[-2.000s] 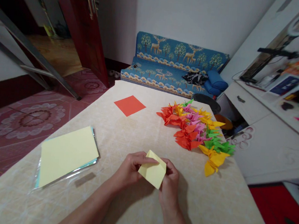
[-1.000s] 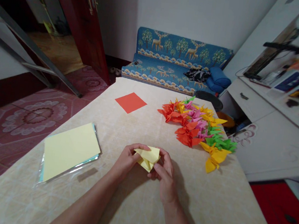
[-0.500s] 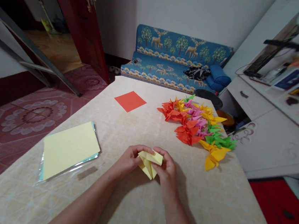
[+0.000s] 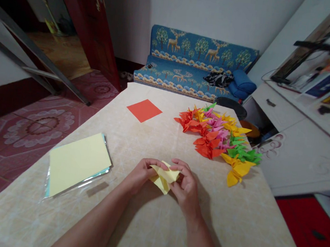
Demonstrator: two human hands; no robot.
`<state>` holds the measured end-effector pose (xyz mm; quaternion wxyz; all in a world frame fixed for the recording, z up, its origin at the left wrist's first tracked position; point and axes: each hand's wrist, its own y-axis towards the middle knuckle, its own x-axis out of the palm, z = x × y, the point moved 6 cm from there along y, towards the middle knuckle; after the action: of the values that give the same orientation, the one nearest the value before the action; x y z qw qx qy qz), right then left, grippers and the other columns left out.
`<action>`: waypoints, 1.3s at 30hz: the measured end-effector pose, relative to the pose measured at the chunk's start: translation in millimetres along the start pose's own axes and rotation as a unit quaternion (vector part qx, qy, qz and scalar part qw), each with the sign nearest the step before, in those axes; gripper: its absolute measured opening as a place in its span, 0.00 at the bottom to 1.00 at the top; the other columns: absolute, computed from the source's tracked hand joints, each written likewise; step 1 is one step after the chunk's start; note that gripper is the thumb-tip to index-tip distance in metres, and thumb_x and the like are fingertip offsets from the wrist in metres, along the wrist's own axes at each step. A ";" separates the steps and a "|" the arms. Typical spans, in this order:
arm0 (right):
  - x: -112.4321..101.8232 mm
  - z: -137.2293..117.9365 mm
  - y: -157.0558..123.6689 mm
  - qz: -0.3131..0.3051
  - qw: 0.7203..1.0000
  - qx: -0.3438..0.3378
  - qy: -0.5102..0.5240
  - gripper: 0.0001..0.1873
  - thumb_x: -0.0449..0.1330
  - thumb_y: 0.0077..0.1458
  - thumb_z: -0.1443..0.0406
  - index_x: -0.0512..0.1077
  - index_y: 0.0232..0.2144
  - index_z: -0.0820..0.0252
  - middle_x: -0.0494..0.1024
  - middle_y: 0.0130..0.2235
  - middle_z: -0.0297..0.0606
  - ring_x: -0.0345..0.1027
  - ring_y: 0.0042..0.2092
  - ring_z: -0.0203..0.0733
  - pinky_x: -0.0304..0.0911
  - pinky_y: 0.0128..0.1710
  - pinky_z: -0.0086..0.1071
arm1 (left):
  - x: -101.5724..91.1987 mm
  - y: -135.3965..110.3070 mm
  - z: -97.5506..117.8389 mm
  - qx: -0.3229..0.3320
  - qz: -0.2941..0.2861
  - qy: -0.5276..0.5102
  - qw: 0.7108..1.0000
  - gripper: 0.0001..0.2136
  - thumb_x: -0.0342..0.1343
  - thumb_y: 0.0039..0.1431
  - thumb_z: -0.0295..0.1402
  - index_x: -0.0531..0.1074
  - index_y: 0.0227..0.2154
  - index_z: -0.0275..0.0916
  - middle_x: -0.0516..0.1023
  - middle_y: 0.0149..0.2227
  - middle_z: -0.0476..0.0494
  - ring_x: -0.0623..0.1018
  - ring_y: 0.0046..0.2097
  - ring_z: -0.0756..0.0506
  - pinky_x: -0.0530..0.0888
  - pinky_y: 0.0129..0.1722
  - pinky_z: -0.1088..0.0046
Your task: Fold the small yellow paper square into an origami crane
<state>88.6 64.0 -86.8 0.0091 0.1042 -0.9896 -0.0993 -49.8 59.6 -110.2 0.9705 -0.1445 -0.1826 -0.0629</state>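
Note:
A partly folded sheet of pale yellow origami paper is held between both hands over the near middle of the table. My left hand grips its left side, the fingers curled along the upper edge. On the right side, my right hand pinches the paper between thumb and fingers. Its folds stand partly open, with a flap raised at the top and a pointed corner toward me. Some of the folds are hidden behind the fingers.
Several folded paper cranes in red, pink, orange, green and yellow cluster at the table's right. A red paper square lies farther back. At the left rests a stack of yellow paper on a clear wrapper. A patterned sofa stands behind.
The yellow paper has been opened and reshaped between the hands; its upper flap now spreads wider, with a corner standing up. My right fingers have shifted along its right side.

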 end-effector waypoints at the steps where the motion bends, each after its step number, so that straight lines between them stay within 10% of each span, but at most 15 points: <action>1: -0.7 0.0 0.6 -0.001 1.000 0.002 0.010 0.15 0.58 0.41 0.72 0.72 0.35 0.57 0.67 0.51 0.43 0.65 0.49 0.47 0.65 0.41 0.35 | -0.1 -0.2 0.8 0.001 -0.002 -0.005 1.000 0.11 0.55 0.44 0.24 0.76 0.32 0.31 0.79 0.28 0.40 0.75 0.27 0.47 0.68 0.29 0.73; 16: -2.5 -8.3 -0.7 0.007 0.996 -0.046 -0.078 0.19 0.56 0.40 0.78 0.77 0.31 0.54 0.71 0.46 0.39 0.67 0.47 0.45 0.65 0.43 0.36 | 16.4 -3.7 9.6 0.055 -0.071 0.061 0.994 0.24 0.63 0.42 0.25 0.73 0.47 0.36 0.76 0.46 0.37 0.76 0.41 0.42 0.70 0.39 0.70; 39: -11.4 12.6 0.0 0.060 0.990 0.052 -0.120 0.06 0.60 0.49 0.64 0.76 0.26 0.60 0.73 0.40 0.42 0.69 0.40 0.44 0.65 0.36 0.31 | 18.6 -2.5 -5.8 -0.002 -0.093 0.112 0.989 0.09 0.56 0.47 0.27 0.78 0.31 0.30 0.76 0.26 0.43 0.71 0.26 0.50 0.65 0.28 0.76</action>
<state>99.3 68.9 -99.1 -0.1096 0.0326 -0.9917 -0.0583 -31.0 54.2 -107.8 0.9745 -0.1208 -0.0848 -0.1689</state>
